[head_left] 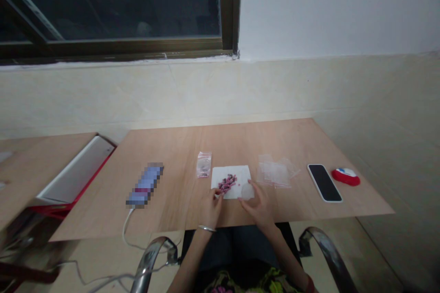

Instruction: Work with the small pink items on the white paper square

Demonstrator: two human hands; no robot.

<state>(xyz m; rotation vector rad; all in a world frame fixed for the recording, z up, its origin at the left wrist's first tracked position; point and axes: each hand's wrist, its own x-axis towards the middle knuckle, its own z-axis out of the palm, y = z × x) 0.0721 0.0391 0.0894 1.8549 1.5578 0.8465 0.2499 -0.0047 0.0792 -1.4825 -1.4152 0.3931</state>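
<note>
A white paper sheet [240,176] lies on the wooden table [178,165] with a small heap of pink and dark beads [227,182] on it. My left hand [211,208] rests at the sheet's near left corner, fingertips pinched at the edge of the heap; what they grip is too small to name. My right hand [259,206] holds a small clear plastic bag [246,191] over the sheet's near right corner.
A filled small bag [204,165] lies left of the sheet, a pile of empty clear bags [276,172] to its right. Farther right lie a black phone [324,182] and a red-white object [345,176]. A charging phone [145,185] lies left; chair arms [151,256] flank me.
</note>
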